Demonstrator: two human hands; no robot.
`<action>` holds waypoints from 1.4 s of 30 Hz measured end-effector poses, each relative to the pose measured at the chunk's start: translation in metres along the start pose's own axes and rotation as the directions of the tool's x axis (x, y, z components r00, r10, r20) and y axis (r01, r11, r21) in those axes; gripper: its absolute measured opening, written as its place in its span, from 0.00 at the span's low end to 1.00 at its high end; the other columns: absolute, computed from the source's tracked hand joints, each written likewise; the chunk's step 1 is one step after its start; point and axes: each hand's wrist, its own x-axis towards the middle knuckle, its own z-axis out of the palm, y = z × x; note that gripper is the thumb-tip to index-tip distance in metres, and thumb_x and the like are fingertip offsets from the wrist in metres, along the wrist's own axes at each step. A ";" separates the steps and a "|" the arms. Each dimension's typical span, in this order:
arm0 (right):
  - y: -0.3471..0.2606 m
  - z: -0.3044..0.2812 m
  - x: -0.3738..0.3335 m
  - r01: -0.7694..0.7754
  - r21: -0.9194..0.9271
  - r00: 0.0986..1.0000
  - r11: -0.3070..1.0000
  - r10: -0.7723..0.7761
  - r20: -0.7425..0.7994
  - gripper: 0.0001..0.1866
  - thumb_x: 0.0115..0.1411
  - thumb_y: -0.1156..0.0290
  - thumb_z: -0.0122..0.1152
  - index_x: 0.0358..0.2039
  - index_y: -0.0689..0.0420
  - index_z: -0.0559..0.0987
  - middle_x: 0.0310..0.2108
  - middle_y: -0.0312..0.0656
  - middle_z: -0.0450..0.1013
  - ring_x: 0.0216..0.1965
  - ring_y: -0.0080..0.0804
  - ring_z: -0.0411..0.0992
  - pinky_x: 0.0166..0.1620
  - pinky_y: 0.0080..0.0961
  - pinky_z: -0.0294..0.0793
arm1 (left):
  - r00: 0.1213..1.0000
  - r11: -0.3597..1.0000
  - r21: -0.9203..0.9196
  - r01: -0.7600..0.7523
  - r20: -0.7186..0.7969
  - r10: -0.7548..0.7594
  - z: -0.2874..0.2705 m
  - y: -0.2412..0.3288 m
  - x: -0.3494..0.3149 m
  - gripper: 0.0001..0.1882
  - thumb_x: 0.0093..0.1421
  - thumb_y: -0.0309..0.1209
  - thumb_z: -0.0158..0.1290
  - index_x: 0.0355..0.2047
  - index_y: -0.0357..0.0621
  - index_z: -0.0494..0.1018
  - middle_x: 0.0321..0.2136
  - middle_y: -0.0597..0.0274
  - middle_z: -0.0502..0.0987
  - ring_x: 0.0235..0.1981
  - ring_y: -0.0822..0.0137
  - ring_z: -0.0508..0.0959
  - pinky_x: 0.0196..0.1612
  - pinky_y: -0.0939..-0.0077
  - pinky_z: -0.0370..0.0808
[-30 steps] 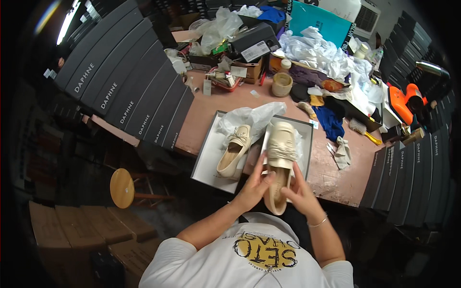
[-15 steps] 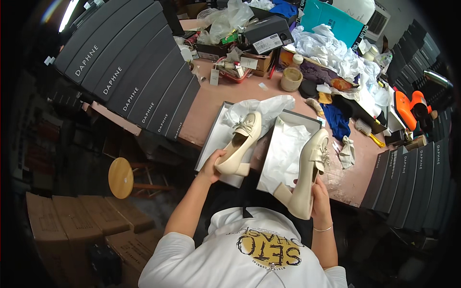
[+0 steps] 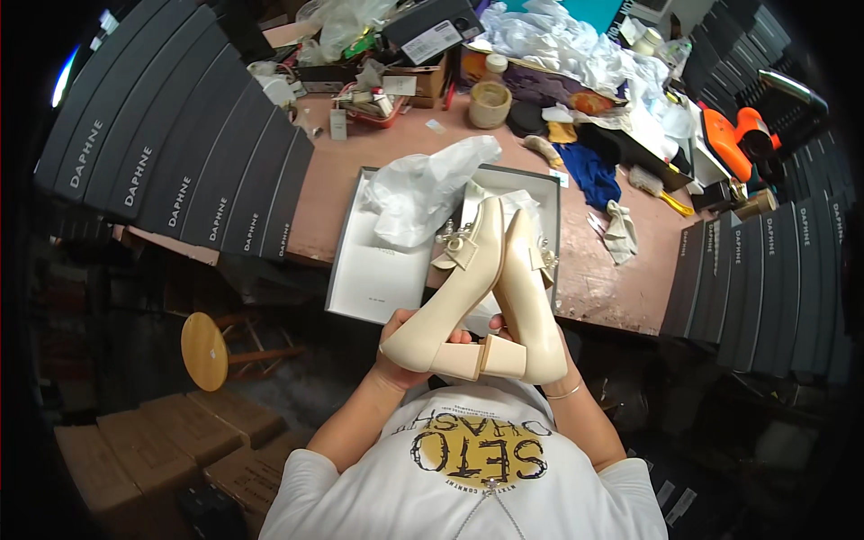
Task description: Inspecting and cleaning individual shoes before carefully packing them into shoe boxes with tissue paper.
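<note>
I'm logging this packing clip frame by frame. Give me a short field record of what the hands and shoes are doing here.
left hand: grips the heel end of the left cream block-heeled shoe
right hand: mostly hidden under the right cream block-heeled shoe, holding it
shoes: side by side, heels touching, toes pointing away
below them: open grey shoebox with white tissue paper
surface: cluttered brown worktable

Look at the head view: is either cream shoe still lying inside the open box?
No. Both cream shoes are lifted together above the open box, left hand and right hand gripping their heels.
</note>
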 end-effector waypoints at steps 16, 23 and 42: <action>-0.106 0.010 -0.045 0.266 -0.712 0.845 0.650 -0.512 -0.151 0.19 0.66 0.61 0.43 0.50 0.63 0.69 0.32 0.47 0.74 0.27 0.33 0.76 0.31 0.29 0.79 | 0.990 0.983 0.183 0.008 -0.138 0.018 0.014 -0.008 0.008 0.29 0.63 0.41 0.37 0.60 0.36 0.58 0.47 0.46 0.73 0.51 0.54 0.72 0.57 0.62 0.67; -0.155 -0.046 -0.013 -0.276 -0.803 0.636 -0.528 -0.727 0.259 0.32 0.63 0.67 0.51 0.64 0.65 0.55 0.64 0.59 0.53 0.65 0.45 0.55 0.64 0.36 0.53 | 0.919 0.479 0.853 -0.207 0.002 0.394 0.041 -0.021 0.045 0.36 0.63 0.36 0.51 0.65 0.35 0.48 0.52 0.52 0.70 0.54 0.67 0.69 0.58 0.74 0.61; -0.022 0.025 0.027 0.138 -0.480 0.976 0.866 -0.200 -0.081 0.23 0.67 0.66 0.45 0.60 0.62 0.63 0.48 0.45 0.71 0.44 0.29 0.73 0.48 0.26 0.74 | 0.967 0.343 0.934 -0.102 0.012 0.256 0.031 -0.009 0.017 0.27 0.55 0.29 0.62 0.53 0.35 0.66 0.52 0.57 0.68 0.51 0.69 0.70 0.54 0.72 0.70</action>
